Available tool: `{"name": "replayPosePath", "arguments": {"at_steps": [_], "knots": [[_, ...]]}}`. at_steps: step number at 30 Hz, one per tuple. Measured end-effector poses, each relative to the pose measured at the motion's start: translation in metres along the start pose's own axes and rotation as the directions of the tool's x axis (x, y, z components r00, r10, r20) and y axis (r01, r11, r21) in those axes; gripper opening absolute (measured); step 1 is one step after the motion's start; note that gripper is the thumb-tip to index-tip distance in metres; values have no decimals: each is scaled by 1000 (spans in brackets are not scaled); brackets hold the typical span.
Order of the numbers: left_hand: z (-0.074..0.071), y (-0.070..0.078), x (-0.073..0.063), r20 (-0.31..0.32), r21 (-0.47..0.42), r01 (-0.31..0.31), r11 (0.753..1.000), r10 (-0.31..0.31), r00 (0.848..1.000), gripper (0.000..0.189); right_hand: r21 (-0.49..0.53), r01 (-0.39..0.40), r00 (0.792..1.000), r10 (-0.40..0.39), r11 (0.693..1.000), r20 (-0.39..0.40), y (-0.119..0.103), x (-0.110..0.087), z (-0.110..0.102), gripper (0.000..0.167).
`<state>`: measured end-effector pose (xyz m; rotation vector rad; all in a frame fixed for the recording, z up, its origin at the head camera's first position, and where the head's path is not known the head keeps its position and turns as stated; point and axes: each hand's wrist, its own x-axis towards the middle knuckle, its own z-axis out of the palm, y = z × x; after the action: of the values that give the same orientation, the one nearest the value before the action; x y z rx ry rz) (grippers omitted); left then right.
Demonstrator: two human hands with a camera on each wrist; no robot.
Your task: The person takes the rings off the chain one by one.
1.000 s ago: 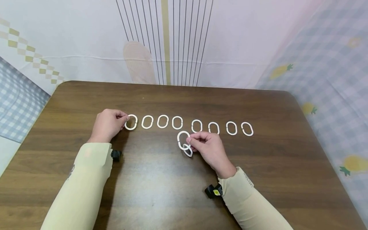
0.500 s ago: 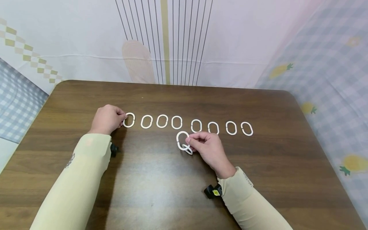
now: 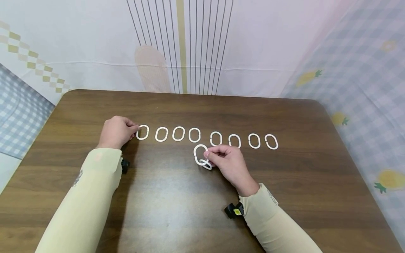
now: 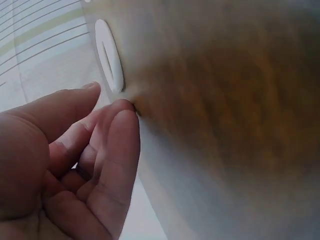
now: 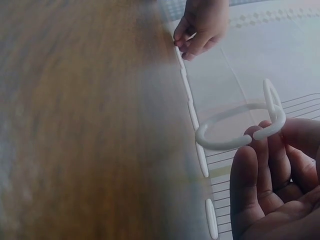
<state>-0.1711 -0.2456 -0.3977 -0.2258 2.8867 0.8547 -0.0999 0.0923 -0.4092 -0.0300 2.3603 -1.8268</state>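
Observation:
A row of several white oval chain links (image 3: pixel 178 134) lies flat on the brown table. At its left end, my left hand (image 3: pixel 116 133) has its fingertips at the edge of the leftmost link (image 3: pixel 147 132). The left wrist view shows the thumb (image 4: pixel 75 107) apart from the fingertips, with a link (image 4: pixel 116 65) just beyond them. My right hand (image 3: pixel 230 164) pinches a split oval chain link (image 3: pixel 195 151) between thumb and fingers, in front of the row. A second link (image 5: pixel 268 95) is hooked through it and hangs down.
The wooden table (image 3: pixel 177 211) fills most of the head view. A white patterned cloth (image 3: pixel 259 42) hangs behind its far edge, and checked cloth (image 3: pixel 364 88) hangs on the right.
The leftmost link and my left hand have shifted slightly left and away from me, most of it in the first half second. My right hand stays nearly still; its hanging link has tilted.

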Motion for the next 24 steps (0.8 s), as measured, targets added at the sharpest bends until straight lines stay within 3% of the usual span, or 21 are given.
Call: {"name": "replayPosePath", "arguments": {"at_steps": [8,15,24], "knots": [[2,2,-9,-118,-161,-59,985,40,992,28,-8,-9,1000,9,1000,-3,0,1,0,9],[4,17,-23,-93,-279,-103,955,80,992,29,39,-9,1000,9,999,-4,-1,2,0,10],[17,31,-45,-75,-368,-172,914,156,985,28,45,-34,999,34,998,2,-1,2,0,11]]}}
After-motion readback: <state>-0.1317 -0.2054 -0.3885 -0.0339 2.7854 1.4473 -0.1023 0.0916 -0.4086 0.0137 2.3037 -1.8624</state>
